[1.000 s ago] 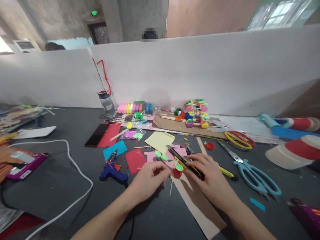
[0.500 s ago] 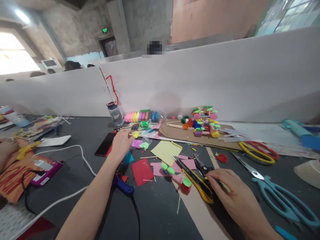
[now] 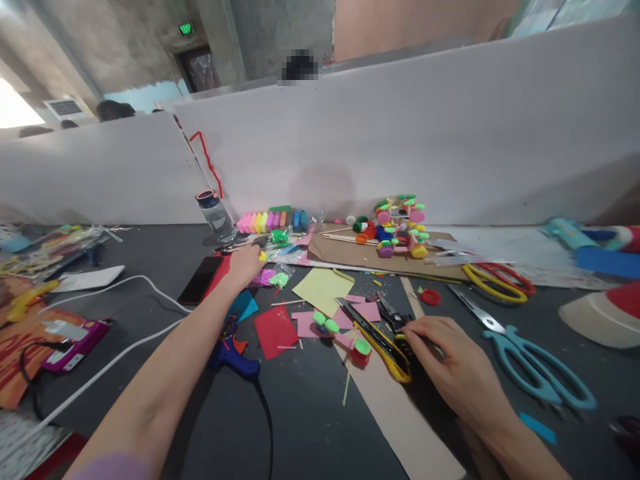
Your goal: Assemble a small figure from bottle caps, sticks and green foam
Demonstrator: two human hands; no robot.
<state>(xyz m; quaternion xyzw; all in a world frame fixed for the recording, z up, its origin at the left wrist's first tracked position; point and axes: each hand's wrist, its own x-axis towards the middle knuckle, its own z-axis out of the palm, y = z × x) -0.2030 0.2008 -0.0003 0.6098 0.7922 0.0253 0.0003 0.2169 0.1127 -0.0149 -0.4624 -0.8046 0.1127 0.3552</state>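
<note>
My left hand (image 3: 244, 265) reaches to the back of the table with its fingers closed, a small yellow piece (image 3: 263, 256) at the fingertips. Small plastic packets of purple and green clay (image 3: 281, 280) lie beside it. My right hand (image 3: 447, 357) rests at the right with thumb and fingers pinched together; what they hold is hidden. Touching those fingertips is a black-handled tool (image 3: 396, 320). Left of it lies a yellow-and-black utility knife (image 3: 377, 343), and against that a small pink piece with green and red clay wheels (image 3: 360, 350).
A blue hot glue gun (image 3: 240, 363) with a black cable lies near my left forearm. Blue-handled scissors (image 3: 530, 367) are at the right. Colourful wheeled models (image 3: 403, 230) stand on cardboard (image 3: 333, 252) at the back. A water bottle (image 3: 215, 217) stands by the white partition (image 3: 430, 133).
The view has shifted, so the whole table appears further left and slightly higher. Both hands keep nearly the same places relative to the things around them.
</note>
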